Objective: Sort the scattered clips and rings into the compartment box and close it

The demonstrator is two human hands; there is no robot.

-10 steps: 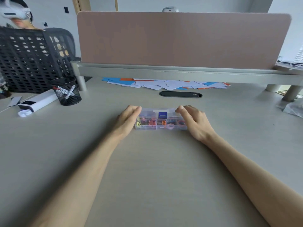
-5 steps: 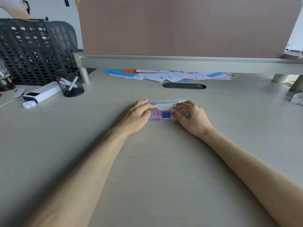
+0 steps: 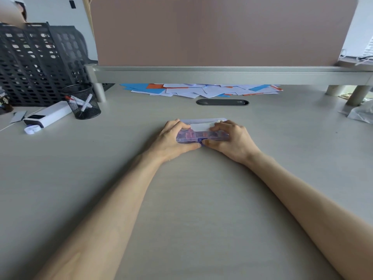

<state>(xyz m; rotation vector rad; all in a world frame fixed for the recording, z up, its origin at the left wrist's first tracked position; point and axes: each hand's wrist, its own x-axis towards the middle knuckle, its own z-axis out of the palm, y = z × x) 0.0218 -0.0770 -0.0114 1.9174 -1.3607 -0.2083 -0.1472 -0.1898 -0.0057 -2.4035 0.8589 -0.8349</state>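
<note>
Sorting looks done: nothing loose shows on the desk (image 3: 80,178) on your side of the cable grommet (image 3: 222,102). The compartment box (image 3: 214,136) lies near the grommet, toward you. Its lid is down and coloured pieces (image 3: 189,135) show through (latch state: cannot tell). Your left hand (image 3: 171,140) and right hand (image 3: 232,140) each clasp one end, with fingers curled over the lid and thumbs meeting at the front edge. Probably only the final press remains.

Mid-frame, the left hand (image 3: 173,140) and right hand (image 3: 232,140) grip a clear box (image 3: 201,134) on the table (image 3: 191,199), thumbs meeting at its near edge.
</note>
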